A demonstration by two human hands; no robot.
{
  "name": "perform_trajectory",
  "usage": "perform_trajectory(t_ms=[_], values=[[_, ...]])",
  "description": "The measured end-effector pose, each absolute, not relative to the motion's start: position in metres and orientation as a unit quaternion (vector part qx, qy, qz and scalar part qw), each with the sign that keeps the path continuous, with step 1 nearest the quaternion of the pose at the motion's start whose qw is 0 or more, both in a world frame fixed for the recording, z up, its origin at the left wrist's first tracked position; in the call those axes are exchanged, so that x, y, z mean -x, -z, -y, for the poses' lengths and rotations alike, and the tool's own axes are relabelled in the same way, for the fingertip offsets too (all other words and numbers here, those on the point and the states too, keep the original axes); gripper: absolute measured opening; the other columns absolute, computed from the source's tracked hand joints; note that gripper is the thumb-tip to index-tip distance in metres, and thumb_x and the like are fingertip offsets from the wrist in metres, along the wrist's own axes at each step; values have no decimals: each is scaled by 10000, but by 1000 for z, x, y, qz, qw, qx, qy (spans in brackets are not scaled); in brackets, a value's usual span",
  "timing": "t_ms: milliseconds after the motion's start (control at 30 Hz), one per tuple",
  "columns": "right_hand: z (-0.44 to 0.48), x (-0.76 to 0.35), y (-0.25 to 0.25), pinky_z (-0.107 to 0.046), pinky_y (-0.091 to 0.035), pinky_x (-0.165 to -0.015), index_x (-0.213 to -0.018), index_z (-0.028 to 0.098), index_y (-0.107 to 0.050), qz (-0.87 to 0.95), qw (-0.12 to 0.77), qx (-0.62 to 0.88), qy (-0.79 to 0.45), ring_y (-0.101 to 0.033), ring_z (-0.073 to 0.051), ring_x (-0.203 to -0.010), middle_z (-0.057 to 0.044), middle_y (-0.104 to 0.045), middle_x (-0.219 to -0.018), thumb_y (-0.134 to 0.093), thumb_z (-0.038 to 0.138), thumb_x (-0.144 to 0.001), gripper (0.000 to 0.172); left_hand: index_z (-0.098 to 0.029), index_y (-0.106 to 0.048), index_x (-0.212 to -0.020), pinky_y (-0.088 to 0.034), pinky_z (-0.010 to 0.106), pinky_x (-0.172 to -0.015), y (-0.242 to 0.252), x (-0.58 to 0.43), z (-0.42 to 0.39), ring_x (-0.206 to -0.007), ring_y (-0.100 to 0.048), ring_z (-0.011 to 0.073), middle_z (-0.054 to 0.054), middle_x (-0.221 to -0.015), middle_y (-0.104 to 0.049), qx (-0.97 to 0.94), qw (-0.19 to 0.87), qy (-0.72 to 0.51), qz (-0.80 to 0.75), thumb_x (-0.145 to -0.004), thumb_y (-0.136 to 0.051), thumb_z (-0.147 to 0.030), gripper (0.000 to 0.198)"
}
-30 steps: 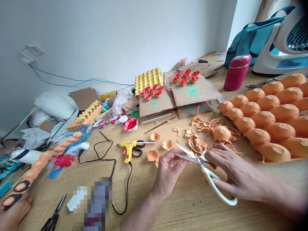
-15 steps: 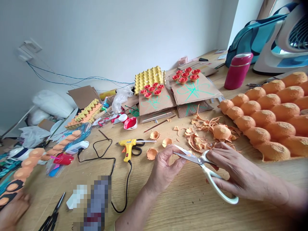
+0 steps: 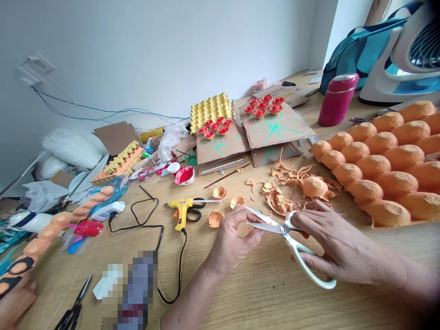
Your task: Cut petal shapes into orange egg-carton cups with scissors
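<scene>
My right hand (image 3: 338,245) grips a pair of scissors (image 3: 304,263) with whitish handles, its blades slightly apart and pointing left. My left hand (image 3: 235,238) is closed in a pinch at the blade tips, around a small piece of orange egg carton that is mostly hidden by the fingers and blades. Close by on the table lie cut orange carton cups (image 3: 216,219), one of them petal-shaped. Behind the scissors is a heap of orange carton scraps (image 3: 280,199) with an uncut-looking cup (image 3: 314,188) beside it.
To the right lies a large orange egg tray (image 3: 374,165). A yellow glue gun (image 3: 182,213) with a black cord sits left of my hands. Red paper-like flowers (image 3: 259,112) stand on cardboard (image 3: 278,130) at the back. Another person's hand (image 3: 17,300) is at lower left, near black scissors (image 3: 74,305).
The view has shifted slightly. Both hands keep their hold near the same spot, and the scissor blades stay slightly apart.
</scene>
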State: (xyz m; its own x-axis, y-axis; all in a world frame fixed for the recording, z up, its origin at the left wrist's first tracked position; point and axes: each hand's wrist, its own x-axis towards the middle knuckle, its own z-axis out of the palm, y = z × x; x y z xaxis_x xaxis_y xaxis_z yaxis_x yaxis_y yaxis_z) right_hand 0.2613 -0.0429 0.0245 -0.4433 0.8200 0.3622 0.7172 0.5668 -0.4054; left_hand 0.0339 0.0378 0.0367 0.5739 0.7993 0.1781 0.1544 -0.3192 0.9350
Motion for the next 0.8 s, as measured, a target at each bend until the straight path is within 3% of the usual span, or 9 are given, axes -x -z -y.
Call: perform_trajectory(t_ms=[467,800], values=[[44,-260,-27,-351,-382,-696,-853,214,-513,844,260,460,-95,-502,-189,-656,-20,-574,-744,-556,355,-929,166,-202,-501,-931,-443,282,-839,-41,-32,-42,-853,-575,139,-5,-876,-611,-653,590,-359,-310,-779,-792,-269,335],[46,-255,-21,-322,-403,-653,-787,212,-488,813,262,493,-163,-512,-179,-675,-27,-573,-730,-489,363,-985,250,-205,-496,-960,-428,257,-814,-40,-33,-45,-851,-535,121,-21,-865,-562,-624,617,-378,-293,-757,-800,-248,368]])
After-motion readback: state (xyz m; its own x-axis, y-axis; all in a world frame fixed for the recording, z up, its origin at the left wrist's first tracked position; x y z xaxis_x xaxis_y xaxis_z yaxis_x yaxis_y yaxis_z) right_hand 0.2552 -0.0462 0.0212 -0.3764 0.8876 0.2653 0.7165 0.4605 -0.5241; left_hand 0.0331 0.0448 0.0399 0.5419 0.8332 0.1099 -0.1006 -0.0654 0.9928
